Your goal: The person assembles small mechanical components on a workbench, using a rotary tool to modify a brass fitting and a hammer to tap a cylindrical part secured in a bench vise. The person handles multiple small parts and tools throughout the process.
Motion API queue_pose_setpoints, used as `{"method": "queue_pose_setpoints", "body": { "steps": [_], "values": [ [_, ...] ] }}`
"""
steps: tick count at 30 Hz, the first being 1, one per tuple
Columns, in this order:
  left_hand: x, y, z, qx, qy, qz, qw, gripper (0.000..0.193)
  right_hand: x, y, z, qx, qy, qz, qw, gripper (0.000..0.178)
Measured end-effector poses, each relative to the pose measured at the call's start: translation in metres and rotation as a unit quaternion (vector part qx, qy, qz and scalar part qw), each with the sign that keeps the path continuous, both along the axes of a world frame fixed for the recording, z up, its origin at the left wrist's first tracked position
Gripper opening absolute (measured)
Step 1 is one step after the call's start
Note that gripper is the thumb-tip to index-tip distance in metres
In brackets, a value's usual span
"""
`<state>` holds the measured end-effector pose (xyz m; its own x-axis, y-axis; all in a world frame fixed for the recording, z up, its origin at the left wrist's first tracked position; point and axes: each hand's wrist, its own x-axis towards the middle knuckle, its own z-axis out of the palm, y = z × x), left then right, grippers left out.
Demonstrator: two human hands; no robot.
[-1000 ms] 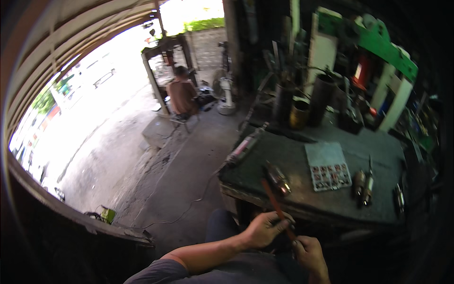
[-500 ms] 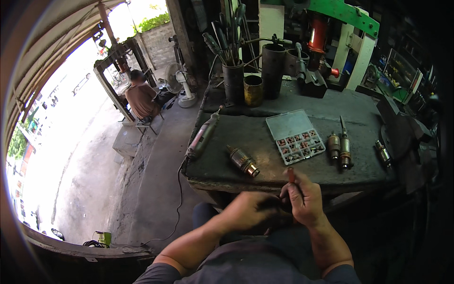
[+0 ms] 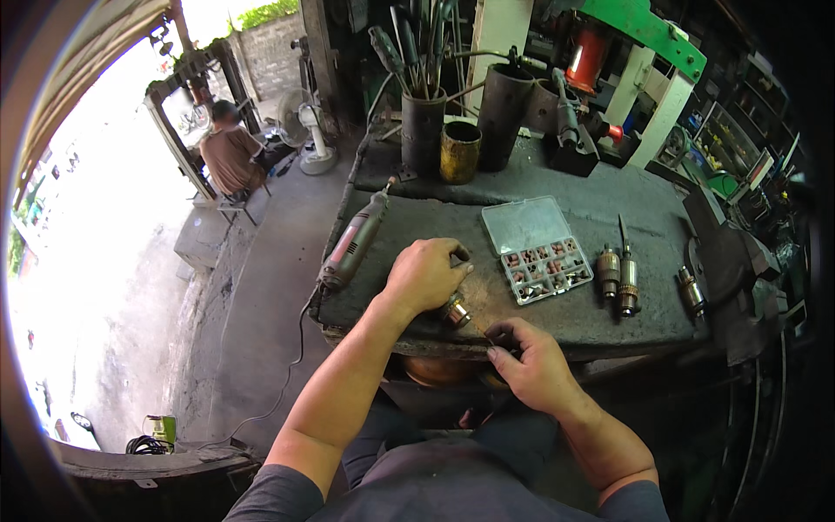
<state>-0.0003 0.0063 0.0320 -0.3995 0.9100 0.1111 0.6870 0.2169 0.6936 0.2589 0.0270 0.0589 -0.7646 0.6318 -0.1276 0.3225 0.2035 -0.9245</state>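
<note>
My left hand [image 3: 424, 277] lies over a small metal drill chuck [image 3: 455, 311] at the near edge of the dark workbench [image 3: 600, 204], its fingers closed on it. My right hand [image 3: 529, 358] sits just below the bench edge and pinches a thin brown rod [image 3: 484, 331] whose tip points up toward the chuck. A rotary tool [image 3: 352, 244] with a cord lies left of my left hand. An open clear parts box [image 3: 537, 249] with small reddish pieces sits to the right.
Three more metal chucks [image 3: 626, 278] lie right of the box, near a dark vise [image 3: 726, 261]. Cans of tools [image 3: 424, 122] and a green press [image 3: 648, 35] stand at the back. A seated person [image 3: 228, 152] and a fan [image 3: 309, 130] are by the open doorway.
My left hand has gone up from my lap onto the bench and closed on the chuck. My right hand stays low with the rod. The view has swung toward the bench.
</note>
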Motion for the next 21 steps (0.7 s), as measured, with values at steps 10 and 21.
{"method": "queue_pose_setpoints", "body": {
  "steps": [10, 21],
  "values": [
    [-0.003, 0.007, 0.01, -0.063, 0.009, -0.015, 0.998, 0.035, -0.031, 0.015, 0.008, -0.027, -0.076, -0.019, 0.997, 0.014],
    [-0.002, 0.013, 0.008, -0.085, 0.011, -0.002, 0.996, 0.038, -0.037, 0.013, 0.017, 0.004, -0.114, -0.025, 0.993, 0.016]
  ]
}}
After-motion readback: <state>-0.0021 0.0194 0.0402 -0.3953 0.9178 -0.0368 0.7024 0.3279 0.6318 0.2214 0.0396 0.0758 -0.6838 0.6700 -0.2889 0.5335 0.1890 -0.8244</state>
